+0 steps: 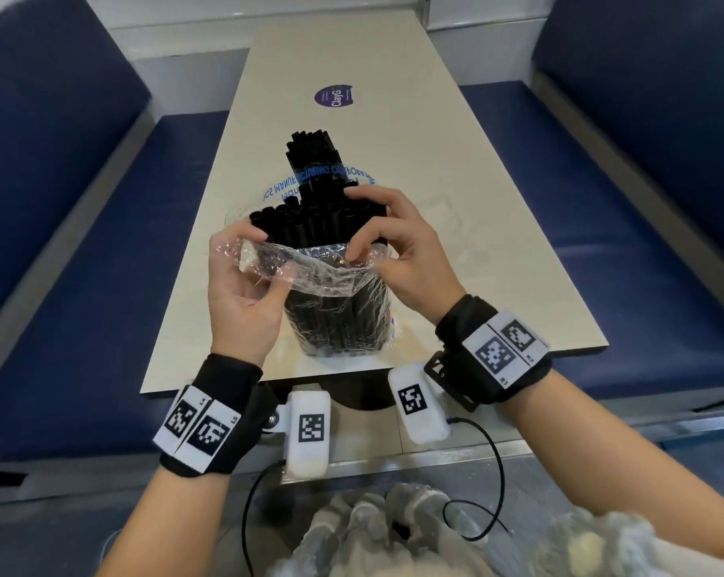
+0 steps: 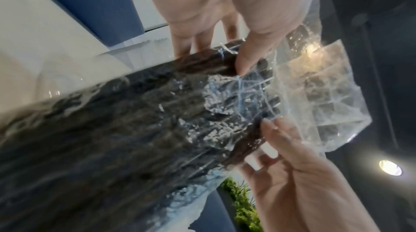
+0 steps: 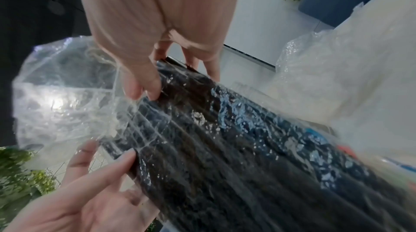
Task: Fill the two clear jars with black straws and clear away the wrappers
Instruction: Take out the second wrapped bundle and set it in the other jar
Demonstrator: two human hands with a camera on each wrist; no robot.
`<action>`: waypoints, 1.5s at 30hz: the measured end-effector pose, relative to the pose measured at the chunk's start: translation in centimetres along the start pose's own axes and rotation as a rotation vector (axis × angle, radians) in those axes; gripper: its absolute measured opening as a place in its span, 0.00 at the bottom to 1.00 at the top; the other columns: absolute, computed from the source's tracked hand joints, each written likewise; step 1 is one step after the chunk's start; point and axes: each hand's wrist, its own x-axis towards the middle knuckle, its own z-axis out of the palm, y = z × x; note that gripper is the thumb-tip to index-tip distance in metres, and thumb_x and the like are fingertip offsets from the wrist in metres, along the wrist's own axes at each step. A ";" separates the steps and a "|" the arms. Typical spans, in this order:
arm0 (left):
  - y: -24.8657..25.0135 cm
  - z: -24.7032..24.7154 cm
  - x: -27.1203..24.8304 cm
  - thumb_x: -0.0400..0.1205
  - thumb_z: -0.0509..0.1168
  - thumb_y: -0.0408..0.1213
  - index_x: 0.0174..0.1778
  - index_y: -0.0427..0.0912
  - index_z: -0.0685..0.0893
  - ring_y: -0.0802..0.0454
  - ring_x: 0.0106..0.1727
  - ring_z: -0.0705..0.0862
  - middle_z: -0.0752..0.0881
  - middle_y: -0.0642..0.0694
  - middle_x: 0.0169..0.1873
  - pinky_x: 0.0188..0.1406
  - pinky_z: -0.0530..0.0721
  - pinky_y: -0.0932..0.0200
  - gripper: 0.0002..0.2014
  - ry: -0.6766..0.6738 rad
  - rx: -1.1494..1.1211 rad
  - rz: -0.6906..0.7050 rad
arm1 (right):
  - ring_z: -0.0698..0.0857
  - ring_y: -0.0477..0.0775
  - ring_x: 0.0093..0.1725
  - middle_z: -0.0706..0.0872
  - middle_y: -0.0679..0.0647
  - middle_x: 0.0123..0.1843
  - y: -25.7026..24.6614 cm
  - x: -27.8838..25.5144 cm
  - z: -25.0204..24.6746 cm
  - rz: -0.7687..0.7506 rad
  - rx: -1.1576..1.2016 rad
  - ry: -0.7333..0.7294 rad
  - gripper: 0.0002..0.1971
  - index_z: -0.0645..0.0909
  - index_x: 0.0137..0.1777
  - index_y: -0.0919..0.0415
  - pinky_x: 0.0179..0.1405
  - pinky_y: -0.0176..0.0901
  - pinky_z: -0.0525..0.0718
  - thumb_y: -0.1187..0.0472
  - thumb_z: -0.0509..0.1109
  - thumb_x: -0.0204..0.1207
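— Where's the bundle of black straws [image 1: 335,310]?

— Upright at the tabletop's [image 1: 497,260] near edge. Left hand [image 1: 243,297] pinches the wrapper's [image 1: 310,272] mouth; right hand [image 1: 398,251] grips the straw tops.

— And the wrist views?

— Only the head view shows another straw bundle [image 1: 310,160] behind.

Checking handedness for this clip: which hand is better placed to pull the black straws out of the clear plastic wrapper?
Right hand: its fingers already rest on the black straws' exposed tops, while the left hand pinches the clear plastic wrapper's rim.
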 end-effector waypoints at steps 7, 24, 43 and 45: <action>0.7 0.0 -0.2 0.70 0.68 0.16 0.33 0.63 0.81 0.52 0.70 0.77 0.76 0.43 0.66 0.60 0.81 0.60 0.28 0.060 -0.033 -0.052 | 0.73 0.59 0.70 0.73 0.48 0.65 0.6 -0.6 -0.3 0.048 0.096 0.054 0.18 0.82 0.29 0.57 0.74 0.47 0.70 0.81 0.59 0.58; 0.2 0.6 0.2 0.62 0.76 0.40 0.39 0.52 0.70 0.58 0.55 0.84 0.81 0.55 0.51 0.55 0.84 0.55 0.20 -0.043 -0.083 -0.199 | 0.78 0.48 0.62 0.73 0.54 0.68 0.3 -0.6 -1.0 0.102 0.247 0.031 0.16 0.72 0.38 0.54 0.52 0.30 0.77 0.79 0.64 0.66; 0.7 0.5 1.0 0.60 0.80 0.40 0.68 0.59 0.67 0.57 0.68 0.76 0.74 0.61 0.63 0.71 0.76 0.50 0.42 -0.190 0.168 -0.107 | 0.74 0.47 0.62 0.71 0.53 0.64 0.7 0.7 -2.8 0.211 0.162 -0.285 0.33 0.64 0.66 0.56 0.69 0.42 0.72 0.70 0.71 0.61; 0.7 0.4 1.1 0.59 0.80 0.40 0.68 0.58 0.67 0.59 0.66 0.77 0.74 0.58 0.63 0.69 0.78 0.57 0.42 -0.203 0.157 -0.112 | 0.73 0.46 0.62 0.69 0.50 0.62 0.6 0.8 -2.7 0.216 0.204 -0.323 0.35 0.61 0.67 0.58 0.69 0.41 0.71 0.71 0.72 0.61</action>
